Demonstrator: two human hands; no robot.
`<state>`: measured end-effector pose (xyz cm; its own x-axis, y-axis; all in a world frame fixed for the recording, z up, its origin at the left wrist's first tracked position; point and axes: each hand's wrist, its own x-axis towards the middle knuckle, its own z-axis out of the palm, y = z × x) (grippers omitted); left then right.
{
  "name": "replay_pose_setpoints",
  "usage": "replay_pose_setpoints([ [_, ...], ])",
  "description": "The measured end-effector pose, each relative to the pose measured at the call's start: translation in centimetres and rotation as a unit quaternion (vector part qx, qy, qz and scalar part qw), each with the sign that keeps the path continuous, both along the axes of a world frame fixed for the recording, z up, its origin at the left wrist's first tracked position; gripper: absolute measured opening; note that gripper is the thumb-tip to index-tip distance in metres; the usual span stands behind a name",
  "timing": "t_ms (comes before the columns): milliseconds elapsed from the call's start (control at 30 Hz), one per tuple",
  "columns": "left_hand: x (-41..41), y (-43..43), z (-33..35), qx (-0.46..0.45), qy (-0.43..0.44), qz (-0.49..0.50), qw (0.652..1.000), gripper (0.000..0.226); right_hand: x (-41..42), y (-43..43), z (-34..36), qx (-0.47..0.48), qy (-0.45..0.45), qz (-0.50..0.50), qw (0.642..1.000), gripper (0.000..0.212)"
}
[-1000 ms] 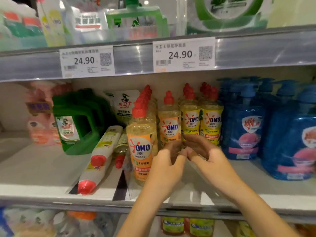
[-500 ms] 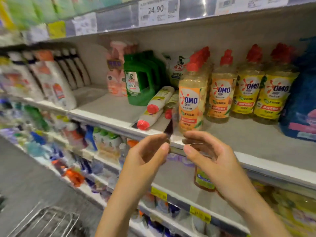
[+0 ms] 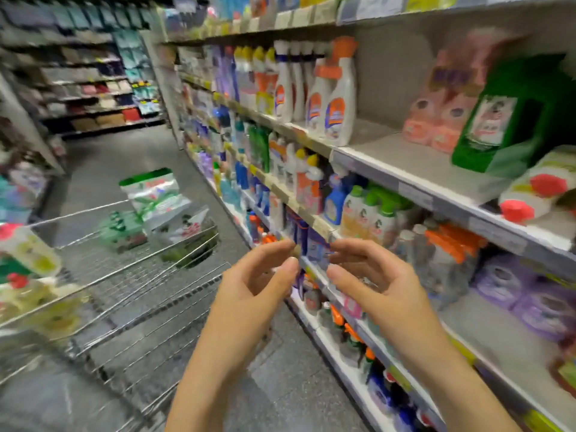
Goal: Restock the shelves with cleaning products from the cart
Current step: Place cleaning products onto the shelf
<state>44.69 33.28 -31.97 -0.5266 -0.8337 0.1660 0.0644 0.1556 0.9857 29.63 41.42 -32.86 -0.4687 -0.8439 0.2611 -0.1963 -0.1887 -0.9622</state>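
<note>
Supermarket aisle with a grey floor (image 3: 124, 157). The frame is motion-blurred.

**Stock:** Green-and-white pouches (image 3: 152, 194) lie at the far end of the wire cart (image 3: 131, 275). Red-capped bottles (image 3: 28, 254) lie at the cart's left edge.

**Hands:** The left hand (image 3: 258, 285) and right hand (image 3: 374, 285) hang just right of the cart, between it and the shelves (image 3: 414, 169). They are apart from each other, fingers loosely curled, and grip nothing.

**Step in hand (judged):** fetching the next product from the cart.
- Take one item at a time and grip the body rather than the cap.
- Check it against the matching shelf row before placing it.
- Set it upright with the label facing out.

The bare stretch of shelf right of the cart, between the white spray bottles (image 3: 336, 101) and the green jug (image 3: 505, 120), looks the likeliest gap. Red-capped bottles (image 3: 542, 188) lying toppled further right would want standing up.

**Writing:** No brand, price or label can be read. The shelf-edge tags and pouch prints are too blurred.
</note>
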Motion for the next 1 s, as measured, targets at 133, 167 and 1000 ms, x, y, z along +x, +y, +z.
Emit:
replay_pose_setpoints([
  [133,10.1,-4.7,-0.8,0.000,-0.026,0.110,0.994,0.031,8.3,-7.3,-1.5,0.018,-0.023,0.100,0.995,0.039],
  [167,12.5,-5.8,-1.0,0.002,-0.030,0.134,0.990,0.032,10.4,-9.0,-1.8,0.022,-0.030,0.122,0.992,0.041],
  [1000,37.6,-35.7,-7.8,0.113,-0.019,0.473,0.874,0.026,35.9,-51.4,-7.3,0.127,0.013,0.459,0.879,0.031],
])
